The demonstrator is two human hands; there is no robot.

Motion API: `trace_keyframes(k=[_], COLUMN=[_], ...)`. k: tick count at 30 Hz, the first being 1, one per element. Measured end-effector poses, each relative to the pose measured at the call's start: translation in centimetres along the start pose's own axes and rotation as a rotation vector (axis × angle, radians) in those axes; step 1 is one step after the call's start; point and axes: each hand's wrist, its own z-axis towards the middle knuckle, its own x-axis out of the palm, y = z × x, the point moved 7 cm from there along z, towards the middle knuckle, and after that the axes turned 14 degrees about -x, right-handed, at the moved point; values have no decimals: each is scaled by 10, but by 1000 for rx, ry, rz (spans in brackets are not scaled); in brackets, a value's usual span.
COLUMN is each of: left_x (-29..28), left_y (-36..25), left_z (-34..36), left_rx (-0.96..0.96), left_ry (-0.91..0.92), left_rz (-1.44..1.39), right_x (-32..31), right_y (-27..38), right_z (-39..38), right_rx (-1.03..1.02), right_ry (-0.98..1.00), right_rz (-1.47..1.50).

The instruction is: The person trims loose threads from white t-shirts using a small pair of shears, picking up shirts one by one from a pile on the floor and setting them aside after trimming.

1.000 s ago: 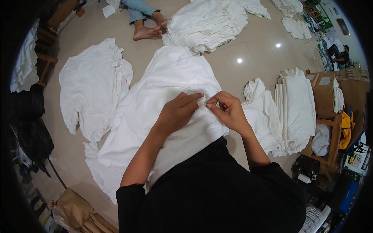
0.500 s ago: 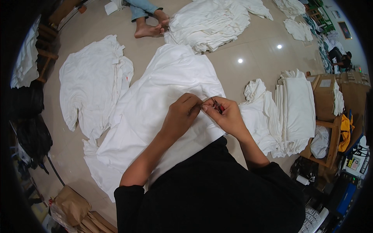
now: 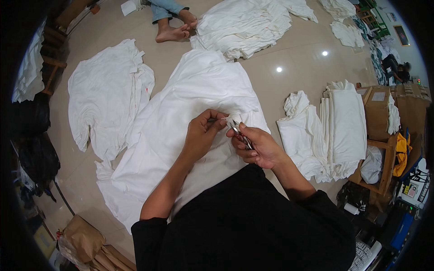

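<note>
A white garment (image 3: pixel 199 83) lies spread over my lap and the floor before me. With fingertips pinched together, my left hand (image 3: pixel 200 135) grips a bit of the white fabric above it. Close on its right, my right hand (image 3: pixel 263 148) is closed round a small pair of thread snips (image 3: pixel 246 141). The metal blades point up and to the left, at the raised bit of fabric beside my left fingertips. Whether the blades touch the cloth, I cannot tell.
White garments lie in a pile (image 3: pixel 106 95) on the left, and folded stacks (image 3: pixel 346 122) stand on the right. Beyond them is a larger heap (image 3: pixel 244 27), with another person's bare feet (image 3: pixel 174 32) beside it. Cardboard boxes (image 3: pixel 377 108) stand at far right.
My right hand has turned and drawn slightly down, bringing the snips' blades toward my left fingertips. A bit of white fabric now stands up between the hands.
</note>
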Motion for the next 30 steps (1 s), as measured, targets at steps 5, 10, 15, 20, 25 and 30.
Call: trace_keyframes(k=[5,10,15,20,25,30], left_x=[-2,1,2,2,3,3], left_y=[4,3,4,4,4,-1], left_z=[3,1,1,0,0,-3], left_rx=[33,16,21,26,45,70], left_ry=[23,67,92,97,98,90], left_rz=[-34,-83,-86,-66,-35,45], right_x=[6,9,7,6,5,5], right_y=[-3,-6,-10,-12,-12,-11], right_z=[-1,0,4,8,10,12], right_rx=[12,29,24,3,0,-14], right_ry=[-50,-33,-61,-75,-87,-77], right_rz=[2,-48,13,30,21,15])
